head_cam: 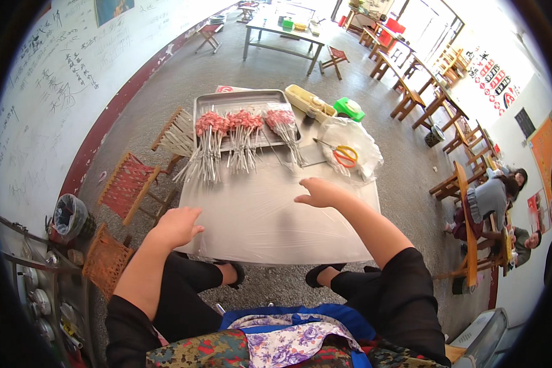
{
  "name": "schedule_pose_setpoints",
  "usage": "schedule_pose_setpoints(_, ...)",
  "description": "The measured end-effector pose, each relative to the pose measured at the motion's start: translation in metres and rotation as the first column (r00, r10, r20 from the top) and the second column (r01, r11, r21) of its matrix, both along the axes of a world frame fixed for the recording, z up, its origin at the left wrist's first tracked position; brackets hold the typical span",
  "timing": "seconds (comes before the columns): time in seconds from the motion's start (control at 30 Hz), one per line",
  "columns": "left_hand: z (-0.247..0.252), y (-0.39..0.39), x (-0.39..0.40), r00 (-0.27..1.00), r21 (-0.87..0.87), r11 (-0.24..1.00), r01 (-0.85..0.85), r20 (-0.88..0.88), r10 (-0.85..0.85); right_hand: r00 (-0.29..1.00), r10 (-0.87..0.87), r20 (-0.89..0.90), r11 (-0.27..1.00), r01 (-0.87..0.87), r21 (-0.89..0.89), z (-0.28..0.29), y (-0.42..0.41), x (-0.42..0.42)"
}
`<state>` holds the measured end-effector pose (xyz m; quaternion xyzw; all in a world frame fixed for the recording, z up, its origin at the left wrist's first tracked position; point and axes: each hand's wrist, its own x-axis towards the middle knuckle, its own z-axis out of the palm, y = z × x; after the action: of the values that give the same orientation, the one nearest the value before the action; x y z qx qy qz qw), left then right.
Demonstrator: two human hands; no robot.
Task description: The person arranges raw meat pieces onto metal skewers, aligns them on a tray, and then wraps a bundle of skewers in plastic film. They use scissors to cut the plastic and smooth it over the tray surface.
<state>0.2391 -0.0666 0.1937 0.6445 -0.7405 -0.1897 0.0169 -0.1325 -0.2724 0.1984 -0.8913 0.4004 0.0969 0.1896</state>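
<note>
Before me stands a low table with a thin plastic cover. My left hand hovers at its left edge, thumb apart from the fingers, holding nothing. Over the right side is my right hand, also empty with its fingers spread. Beyond them lies a metal tray bearing three bunches of skewered raw meat, a left bunch, a middle bunch and a right bunch. Their bare sticks point towards me. Scissors with red and yellow handles rest on a white plastic bag.
A yellowish bin, a dark-based jar and a green container stand at the table's far right. Woven stools and a lined waste bin are to the left. Seated people are at the right.
</note>
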Motion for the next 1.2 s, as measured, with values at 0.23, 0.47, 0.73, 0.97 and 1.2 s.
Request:
schedule_pose_setpoints(0.23, 0.007, -0.014, -0.004, 0.962, 0.160, 0.987, 0.030, -0.273, 0.015, 0.916, -0.330, 0.227, 0.932, 0.354, -0.074, -0.082, -0.099, 0.100)
schedule_pose_setpoints(0.47, 0.014, -0.035, 0.008, 0.956, 0.146, 0.989, -0.003, -0.290, 0.046, 0.722, -0.643, 0.255, 0.761, 0.639, 0.108, -0.113, -0.140, 0.164)
schedule_pose_setpoints(0.73, 0.007, -0.035, 0.010, 0.945, 0.181, 0.981, 0.076, -0.326, -0.013, 0.780, -0.622, 0.072, 0.781, 0.612, 0.120, -0.113, -0.117, 0.242)
schedule_pose_setpoints(0.97, 0.015, -0.034, 0.007, 0.941, 0.153, 0.985, 0.082, -0.337, -0.026, 0.699, -0.713, -0.048, 0.692, 0.713, 0.111, -0.118, -0.126, 0.254)
schedule_pose_setpoints(1.2, 0.014, -0.031, 0.011, 0.952, 0.203, 0.978, 0.053, -0.306, 0.013, 0.702, -0.712, 0.006, 0.701, 0.712, -0.023, -0.109, -0.138, 0.214)
